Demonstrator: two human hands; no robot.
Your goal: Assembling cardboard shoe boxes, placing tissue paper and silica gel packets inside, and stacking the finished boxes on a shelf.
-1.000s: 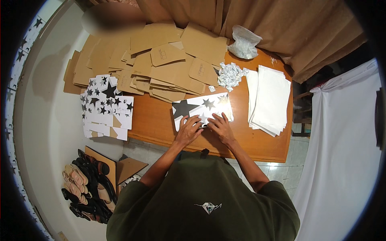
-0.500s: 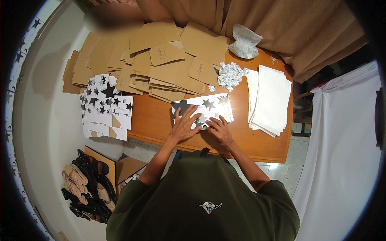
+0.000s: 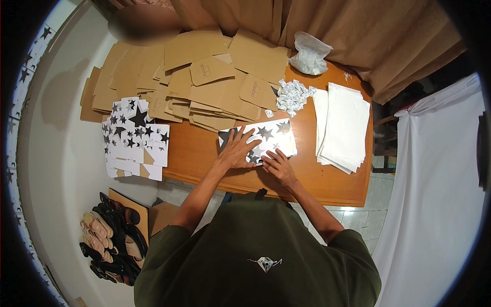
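A flat white box (image 3: 280, 134) printed with black and grey stars lies near the front edge of the wooden table. My left hand (image 3: 238, 149) rests on its left part, palm down with fingers spread. On the lower edge of the box, right of its middle, sits my right hand (image 3: 279, 167), fingers stretched out and apart. Neither hand grips anything. Some of the box's left part is hidden under my left hand.
Flat brown cardboard pieces (image 3: 215, 94) pile up behind the box. Star-printed pieces (image 3: 134, 135) lie left, white paper sheets (image 3: 345, 128) right. Small white packets (image 3: 294, 95) are heaped near a clear plastic bag (image 3: 310, 56). Shoes (image 3: 115, 230) stand at lower left.
My left hand has slid slightly up and left over the box. The right hand has shifted a little, staying at the lower edge. The box has hardly moved.
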